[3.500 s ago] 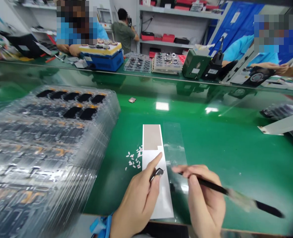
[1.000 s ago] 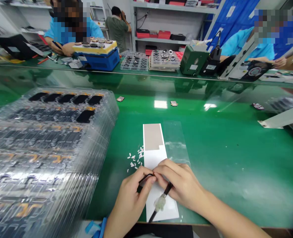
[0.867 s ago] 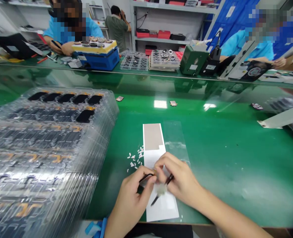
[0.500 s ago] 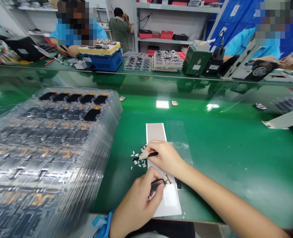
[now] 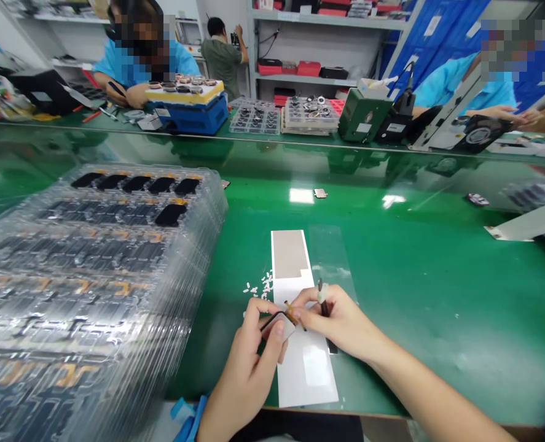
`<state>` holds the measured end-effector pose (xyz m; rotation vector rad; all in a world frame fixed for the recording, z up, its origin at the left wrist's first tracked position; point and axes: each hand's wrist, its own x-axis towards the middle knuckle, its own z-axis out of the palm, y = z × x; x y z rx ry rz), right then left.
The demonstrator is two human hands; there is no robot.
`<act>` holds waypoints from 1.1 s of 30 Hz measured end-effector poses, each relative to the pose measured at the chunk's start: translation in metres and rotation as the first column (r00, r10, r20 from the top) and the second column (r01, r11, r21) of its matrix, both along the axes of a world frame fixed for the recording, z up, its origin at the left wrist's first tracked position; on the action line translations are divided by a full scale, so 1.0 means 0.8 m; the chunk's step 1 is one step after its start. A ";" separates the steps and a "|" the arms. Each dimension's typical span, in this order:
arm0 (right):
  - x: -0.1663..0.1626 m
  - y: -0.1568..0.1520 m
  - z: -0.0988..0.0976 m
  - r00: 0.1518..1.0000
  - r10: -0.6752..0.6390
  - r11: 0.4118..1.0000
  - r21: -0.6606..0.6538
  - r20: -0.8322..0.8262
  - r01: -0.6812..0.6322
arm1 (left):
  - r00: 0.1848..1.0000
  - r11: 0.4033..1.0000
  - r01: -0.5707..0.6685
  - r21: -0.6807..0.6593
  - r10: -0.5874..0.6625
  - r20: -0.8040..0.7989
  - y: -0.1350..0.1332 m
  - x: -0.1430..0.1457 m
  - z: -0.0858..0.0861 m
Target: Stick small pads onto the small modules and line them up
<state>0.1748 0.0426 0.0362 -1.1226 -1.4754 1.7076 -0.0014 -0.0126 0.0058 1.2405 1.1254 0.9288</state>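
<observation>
Hands hovering over long white paper strip [image 5: 306, 368], left hand [image 5: 249, 362] pinching small black flat part [image 5: 278, 323], right hand [image 5: 341, 322] gripping thin black tool [image 5: 322, 296].

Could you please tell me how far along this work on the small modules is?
Done, it seems: small white bits lie piled beside the white strip. In hand: the left hand pinches one small module; the right hand, holding a black tool, fingers its orange tab. Probably left: the tray stack holds many more modules.
</observation>
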 end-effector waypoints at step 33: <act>-0.010 -0.018 -0.001 0.986 -0.146 0.962 0.242 0.079 0.123 | 0.994 0.997 0.075 -0.036 -0.072 0.085 0.001 -0.002 0.001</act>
